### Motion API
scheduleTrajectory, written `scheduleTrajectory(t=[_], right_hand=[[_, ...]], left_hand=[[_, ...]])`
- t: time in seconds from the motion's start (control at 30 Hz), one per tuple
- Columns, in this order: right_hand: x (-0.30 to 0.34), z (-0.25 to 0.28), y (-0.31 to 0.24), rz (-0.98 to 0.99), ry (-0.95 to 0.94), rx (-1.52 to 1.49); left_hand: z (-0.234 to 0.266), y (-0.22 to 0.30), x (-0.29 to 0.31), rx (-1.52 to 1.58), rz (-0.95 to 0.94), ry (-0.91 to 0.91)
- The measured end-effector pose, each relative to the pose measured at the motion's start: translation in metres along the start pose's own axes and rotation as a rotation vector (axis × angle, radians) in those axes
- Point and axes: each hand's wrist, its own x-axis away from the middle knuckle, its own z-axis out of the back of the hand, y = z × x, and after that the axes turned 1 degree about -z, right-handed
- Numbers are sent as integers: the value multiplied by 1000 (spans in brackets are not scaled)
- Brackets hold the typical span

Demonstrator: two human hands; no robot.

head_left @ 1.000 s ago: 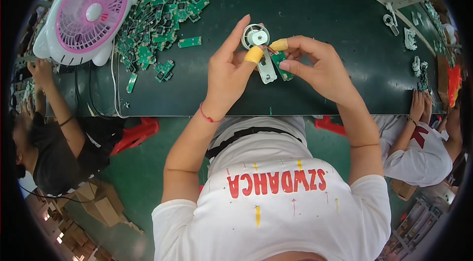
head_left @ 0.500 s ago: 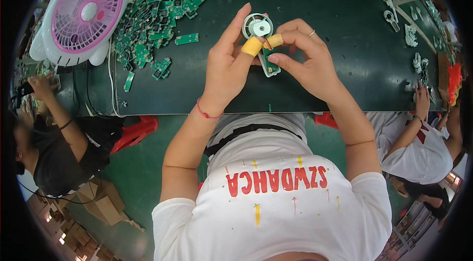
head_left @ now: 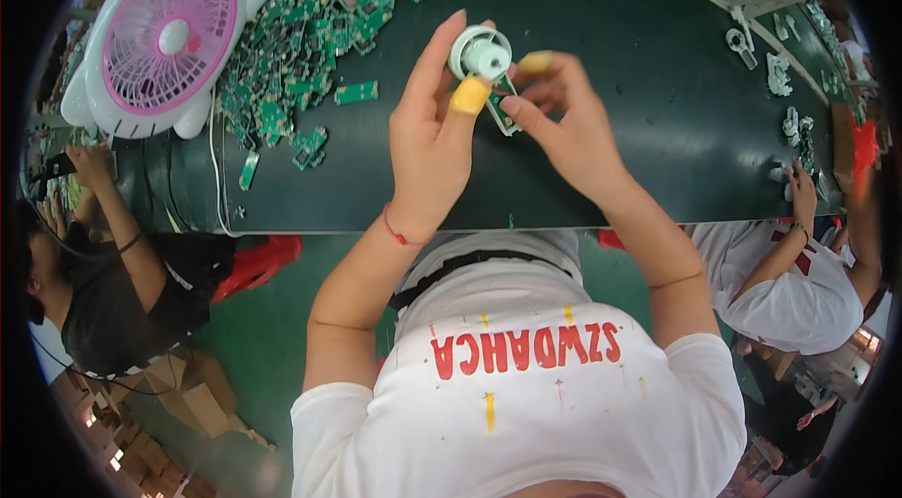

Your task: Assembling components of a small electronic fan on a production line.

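Above the bench, my left hand (head_left: 434,127) is closed around a pale plastic housing (head_left: 481,54) with a round, ring-shaped head and a narrow handle. A small green circuit board (head_left: 502,111) lies in the handle. My left thumb, wrapped in yellow tape, presses just below the round head. At the handle's right side is my right hand (head_left: 573,127), its thumb tip by the board. Its taped index finger is raised away from the housing and smeared by motion. The other right fingers are partly hidden, so their grip is unclear.
A large pile of green circuit boards (head_left: 315,38) covers the bench's left part, with a single board (head_left: 356,93) beside it. A pink and white fan (head_left: 169,38) stands at far left. Pale plastic parts (head_left: 778,73) lie at right. Co-workers sit on both sides.
The housing has tilted, and its round head has shifted slightly left. My right index finger has moved away from the red wire near the head, while the right thumb has moved up the handle.
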Motion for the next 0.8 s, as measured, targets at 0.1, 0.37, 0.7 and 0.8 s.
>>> scheduleTrajectory(t=[0.1, 0.37, 0.7, 0.8], right_hand=[[-1, -4, 5, -220, -306, -271], [-38, 11, 15, -305, -348, -400], [-182, 70, 56, -359, -7, 14], [-248, 75, 76, -219, 98, 28]], left_hand=[[-9, -6, -2, -46, -91, 21], [-18, -34, -50, -104, 126, -56], [-9, -95, -77, -389, -118, -64], [-7, -90, -79, -439, -129, -98]])
